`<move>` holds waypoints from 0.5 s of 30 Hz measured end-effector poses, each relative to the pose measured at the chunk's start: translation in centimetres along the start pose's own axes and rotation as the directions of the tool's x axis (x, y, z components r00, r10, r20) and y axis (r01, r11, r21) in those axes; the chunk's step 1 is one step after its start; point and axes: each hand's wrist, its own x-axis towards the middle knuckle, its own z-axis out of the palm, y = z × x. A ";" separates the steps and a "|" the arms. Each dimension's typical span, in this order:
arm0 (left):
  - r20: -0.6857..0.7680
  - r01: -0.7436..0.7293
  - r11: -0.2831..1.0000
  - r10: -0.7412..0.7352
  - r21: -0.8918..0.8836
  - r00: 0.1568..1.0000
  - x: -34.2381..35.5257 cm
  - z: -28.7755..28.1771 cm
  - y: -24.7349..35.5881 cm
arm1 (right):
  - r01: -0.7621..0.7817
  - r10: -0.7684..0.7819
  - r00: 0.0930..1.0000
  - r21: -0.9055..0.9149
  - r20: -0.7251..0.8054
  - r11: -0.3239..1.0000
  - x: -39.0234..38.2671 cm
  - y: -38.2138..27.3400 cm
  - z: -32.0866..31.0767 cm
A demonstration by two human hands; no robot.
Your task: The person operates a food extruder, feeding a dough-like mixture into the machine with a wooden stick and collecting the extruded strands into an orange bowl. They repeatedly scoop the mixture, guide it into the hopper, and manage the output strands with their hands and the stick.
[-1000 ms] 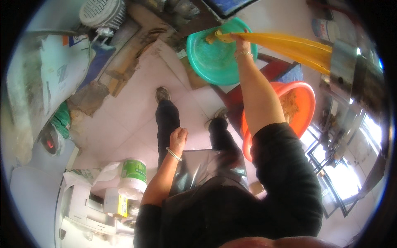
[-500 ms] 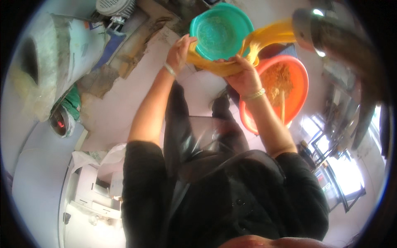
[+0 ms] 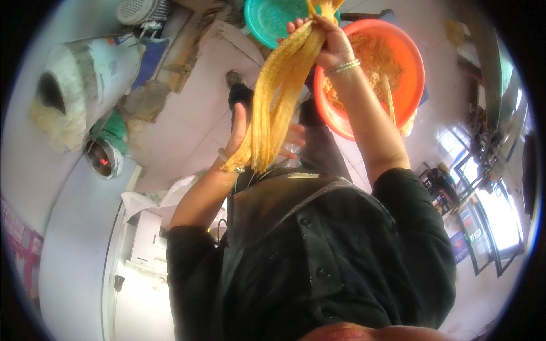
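Note:
My right hand point(image 3: 334, 46) is closed round a long, wrinkled yellow strip point(image 3: 266, 108) near the top of the picture. The strip is folded into several lengths that stream down toward my body. My left hand point(image 3: 237, 128) is open behind their lower ends, thumb up and fingers spread, partly hidden by the strip. Beyond my right hand is a green basin point(image 3: 267, 21). An orange basin point(image 3: 414, 68) stands to the right, holding a crumbly brownish mixture point(image 3: 364, 54) and a wooden stick point(image 3: 388, 96).
At the left are a dirty white cylindrical container point(image 3: 96, 77), a smaller bin point(image 3: 104, 159) and a grey motor point(image 3: 135, 11). Cardboard and boards point(image 3: 182, 57) lie on the tiled floor. Dark metal frames point(image 3: 472, 216) stand at the right, and white cabinets point(image 3: 145, 238) at the lower left.
The yellow strip has swung from stretching sideways to hanging lengthwise toward me. My left hand has left its upper grip, moved down and spread its fingers. The basins sit higher in view.

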 end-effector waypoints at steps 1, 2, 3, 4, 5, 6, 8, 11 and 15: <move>-0.011 -0.031 0.999 0.032 0.022 0.999 0.0 -0.1 -0.3 | -0.005 0.005 1.000 0.002 0.026 1.000 -0.3 0.0 0.0; -0.024 -0.022 0.993 0.025 0.116 0.999 0.2 0.1 -0.6 | -0.016 0.016 0.999 -0.009 0.051 1.000 -0.7 -0.2 0.2; -0.038 -0.013 0.978 0.021 0.207 0.999 0.4 0.3 -0.5 | -0.027 0.029 0.997 -0.021 0.075 0.999 -1.2 -0.3 0.4; -0.053 -0.004 0.956 0.020 0.295 0.998 0.2 0.5 -0.8 | -0.040 0.043 0.994 -0.036 0.099 0.999 -1.6 -0.4 0.5; 0.003 0.003 0.980 -0.003 0.201 1.000 0.5 -0.1 -0.9 | -0.120 0.075 0.926 0.100 0.370 0.988 -1.9 -0.6 0.3; 0.011 -0.004 0.964 0.001 0.267 1.000 0.7 0.1 -1.0 | 0.136 -0.093 0.940 -0.110 0.329 0.985 -3.7 0.8 1.3; 0.009 0.001 0.919 -0.004 0.394 1.000 0.8 1.1 -1.0 | 0.038 0.054 0.970 -0.365 0.236 0.930 -3.9 2.7 -5.0; -0.015 -0.043 0.928 0.052 0.371 0.999 1.0 1.7 -1.4 | -0.288 0.342 0.824 -0.186 0.451 0.939 -6.8 8.1 -6.6; -0.006 -0.063 0.906 0.072 0.418 0.997 -0.2 1.6 -3.6 | -0.380 0.443 0.783 -0.228 0.437 0.896 -8.6 8.6 -3.4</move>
